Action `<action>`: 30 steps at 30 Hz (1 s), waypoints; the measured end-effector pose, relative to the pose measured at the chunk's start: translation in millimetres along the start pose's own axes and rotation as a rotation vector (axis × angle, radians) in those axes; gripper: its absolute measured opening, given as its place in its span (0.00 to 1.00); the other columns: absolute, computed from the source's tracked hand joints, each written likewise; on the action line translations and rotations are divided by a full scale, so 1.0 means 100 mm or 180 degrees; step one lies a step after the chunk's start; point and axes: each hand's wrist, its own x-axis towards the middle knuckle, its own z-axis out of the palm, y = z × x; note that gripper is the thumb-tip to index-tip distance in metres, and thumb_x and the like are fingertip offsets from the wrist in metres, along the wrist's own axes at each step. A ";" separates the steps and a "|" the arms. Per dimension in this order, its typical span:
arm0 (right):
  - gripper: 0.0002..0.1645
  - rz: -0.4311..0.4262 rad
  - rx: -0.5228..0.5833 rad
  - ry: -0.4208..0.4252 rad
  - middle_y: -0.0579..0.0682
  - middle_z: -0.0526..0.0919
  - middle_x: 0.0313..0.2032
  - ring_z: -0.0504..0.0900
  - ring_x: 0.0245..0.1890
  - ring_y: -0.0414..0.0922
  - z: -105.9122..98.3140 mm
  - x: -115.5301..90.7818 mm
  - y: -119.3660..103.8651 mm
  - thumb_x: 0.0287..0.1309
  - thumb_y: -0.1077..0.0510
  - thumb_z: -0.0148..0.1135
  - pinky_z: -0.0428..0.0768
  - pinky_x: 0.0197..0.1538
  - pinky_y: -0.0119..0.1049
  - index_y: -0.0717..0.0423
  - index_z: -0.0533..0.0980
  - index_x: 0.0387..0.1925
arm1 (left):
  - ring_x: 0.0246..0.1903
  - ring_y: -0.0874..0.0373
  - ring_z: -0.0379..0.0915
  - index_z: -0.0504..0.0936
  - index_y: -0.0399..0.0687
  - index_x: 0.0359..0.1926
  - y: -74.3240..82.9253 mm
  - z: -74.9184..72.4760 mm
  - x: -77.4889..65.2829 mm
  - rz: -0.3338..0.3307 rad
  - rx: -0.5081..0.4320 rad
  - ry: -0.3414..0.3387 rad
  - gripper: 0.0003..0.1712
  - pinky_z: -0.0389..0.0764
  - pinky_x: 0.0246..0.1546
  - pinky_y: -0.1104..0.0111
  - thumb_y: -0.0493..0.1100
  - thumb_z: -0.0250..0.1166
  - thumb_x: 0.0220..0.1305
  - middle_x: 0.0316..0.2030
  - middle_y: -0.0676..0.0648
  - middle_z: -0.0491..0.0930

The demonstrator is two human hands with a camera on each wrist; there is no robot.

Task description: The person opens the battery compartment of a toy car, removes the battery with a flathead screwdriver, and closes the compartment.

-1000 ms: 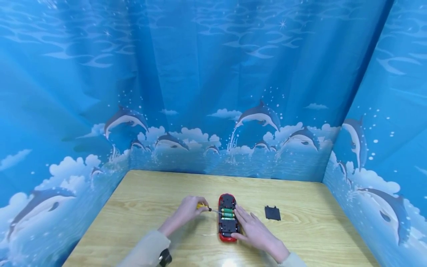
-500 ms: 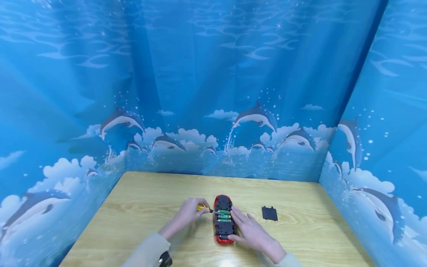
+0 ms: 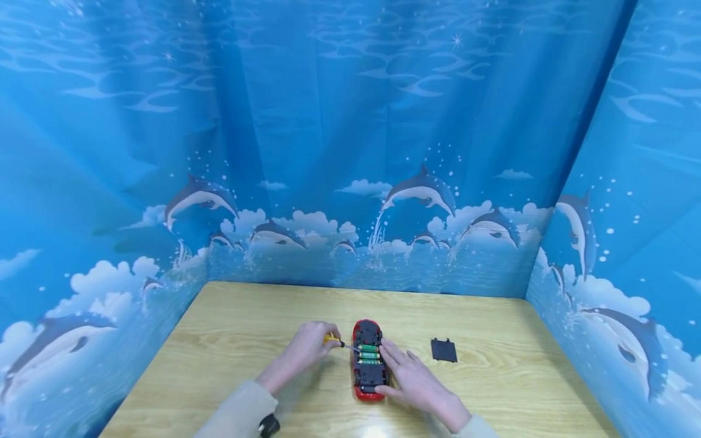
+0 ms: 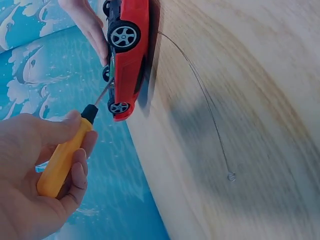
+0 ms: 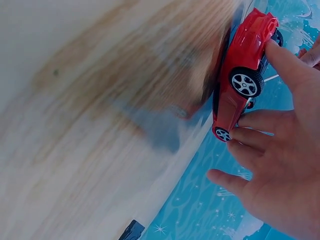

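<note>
Since the preceding frame, the left hand (image 3: 308,344) and the yellow-handled screwdriver (image 4: 64,162) had shifted slightly to the left relative to the red toy car (image 3: 370,372); the right hand (image 3: 413,382) had kept its position. The car lay upside down on the table, black underside facing up, wheels clear of the surface. Its open battery compartment (image 3: 358,359), at mid-length, contained three green batteries (image 3: 369,355) seated side by side across the car. The screwdriver shaft extended over the car's left edge to the compartment; contact between tip and batteries could not be determined. The left hand, positioned left of the car, gripped the handle, fingers curled around it and thumb against the black collar. The right hand was extended, fingers laid against the car's right side and thumb on the end nearest the person. A thin wire (image 4: 207,100) ran from beside the car across the table on its left, ending in a small loop. A flat black cover (image 3: 444,350) with two tabs lay right of the car, apart from it. The table (image 3: 263,304) had a light wood-grain surface. Beyond the car, blue curtains (image 3: 350,121) printed with dolphins, clouds and water enclosed the table's back and sides.
</note>
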 end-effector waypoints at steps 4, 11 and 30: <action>0.54 0.0006 -0.0009 0.0025 0.62 0.59 0.75 0.62 0.73 0.60 0.00 0.00 -0.01 0.62 0.31 0.61 0.64 0.71 0.62 0.65 0.62 0.73 | 0.30 0.57 0.80 0.87 0.48 0.33 0.01 -0.02 0.01 0.0080 0.0140 -0.0049 0.04 0.83 0.33 0.66 0.41 0.75 0.58 0.29 0.50 0.86; 0.54 0.0046 -0.0025 0.0086 0.63 0.60 0.75 0.63 0.73 0.59 0.00 0.01 -0.03 0.61 0.32 0.62 0.65 0.71 0.61 0.65 0.62 0.73 | 0.28 0.56 0.80 0.86 0.47 0.30 0.09 -0.06 0.06 0.0336 0.0493 -0.0040 0.06 0.83 0.33 0.64 0.41 0.76 0.56 0.26 0.50 0.84; 0.51 -0.0074 0.0031 0.0255 0.64 0.64 0.73 0.66 0.72 0.58 0.02 0.01 -0.06 0.64 0.33 0.61 0.69 0.69 0.60 0.67 0.64 0.71 | 0.25 0.58 0.76 0.86 0.46 0.27 0.42 -0.13 0.32 0.0447 0.1484 -0.0455 0.11 0.82 0.29 0.68 0.42 0.81 0.48 0.22 0.52 0.81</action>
